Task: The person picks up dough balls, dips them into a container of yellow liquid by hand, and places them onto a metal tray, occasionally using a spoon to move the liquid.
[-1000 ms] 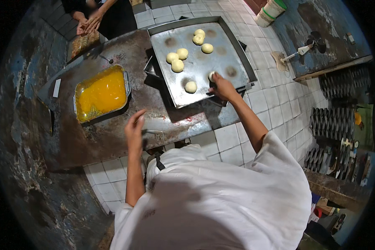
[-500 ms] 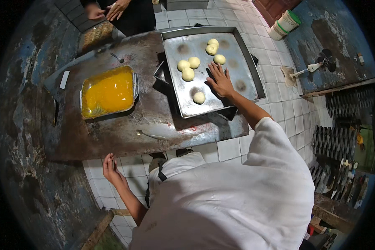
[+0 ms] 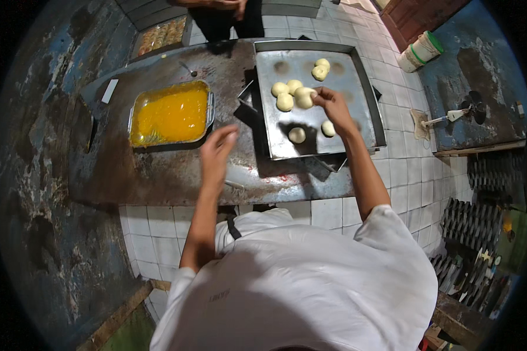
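Left hand point(image 3: 218, 153) motion-blurred; fingers not separable, grip unreadable. Right hand point(image 3: 332, 105) covers part of dough ball point(image 3: 304, 97); contact or hold cannot tell. Second person's hands point(image 3: 228, 4) cut by top edge. Tray of small items point(image 3: 161, 36) at far bench point(image 3: 158, 169) corner too small to identify. White bucket point(image 3: 418, 51) partly in dark rim. Small utensil point(image 3: 188, 69) on bench too small to name. Dark racks point(image 3: 480, 222) at right distorted, contents unclear.

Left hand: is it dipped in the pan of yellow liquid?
No, the left hand hangs open over the bare metal table, to the right of the pan of yellow liquid and apart from it.
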Available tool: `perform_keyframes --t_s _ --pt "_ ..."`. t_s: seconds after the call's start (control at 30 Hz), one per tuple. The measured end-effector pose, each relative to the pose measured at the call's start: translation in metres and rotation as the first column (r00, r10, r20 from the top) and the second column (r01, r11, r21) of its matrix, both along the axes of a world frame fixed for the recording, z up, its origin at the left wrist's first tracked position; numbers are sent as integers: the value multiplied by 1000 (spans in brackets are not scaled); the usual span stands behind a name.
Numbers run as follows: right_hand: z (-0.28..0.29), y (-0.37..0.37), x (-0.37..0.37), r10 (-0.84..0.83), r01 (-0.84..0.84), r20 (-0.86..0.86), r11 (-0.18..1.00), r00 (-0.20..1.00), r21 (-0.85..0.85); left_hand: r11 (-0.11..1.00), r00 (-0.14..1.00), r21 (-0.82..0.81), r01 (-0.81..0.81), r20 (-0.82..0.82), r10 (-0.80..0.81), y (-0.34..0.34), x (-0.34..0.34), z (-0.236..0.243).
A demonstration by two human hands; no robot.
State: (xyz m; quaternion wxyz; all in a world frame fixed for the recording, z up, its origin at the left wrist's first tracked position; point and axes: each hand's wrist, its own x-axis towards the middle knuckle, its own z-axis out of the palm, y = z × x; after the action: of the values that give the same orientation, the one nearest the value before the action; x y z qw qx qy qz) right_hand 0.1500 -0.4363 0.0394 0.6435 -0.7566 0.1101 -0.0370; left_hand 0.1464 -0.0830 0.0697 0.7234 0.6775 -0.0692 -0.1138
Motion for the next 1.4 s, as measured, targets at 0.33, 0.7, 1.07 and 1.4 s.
perform_keyframes --t_s 0.33,0.7,1.07,1.4 --pt "13 222 -30 -329 360 183 916 926 -177 960 964 -281 17 -249 -90 -4 3 -31" --pt "-169 343 -54 203 -171 -4 815 979 -554 485 834 -808 -333 -493 -247 179 -20 -57" --pt "-80 377 74 257 -323 -222 472 940 -820 478 681 -575 -664 -728 72 319 38 -95" --pt "-91 405 190 357 -660 -588 120 726 -742 537 647 -513 -670 -758 82 360 86 -110"
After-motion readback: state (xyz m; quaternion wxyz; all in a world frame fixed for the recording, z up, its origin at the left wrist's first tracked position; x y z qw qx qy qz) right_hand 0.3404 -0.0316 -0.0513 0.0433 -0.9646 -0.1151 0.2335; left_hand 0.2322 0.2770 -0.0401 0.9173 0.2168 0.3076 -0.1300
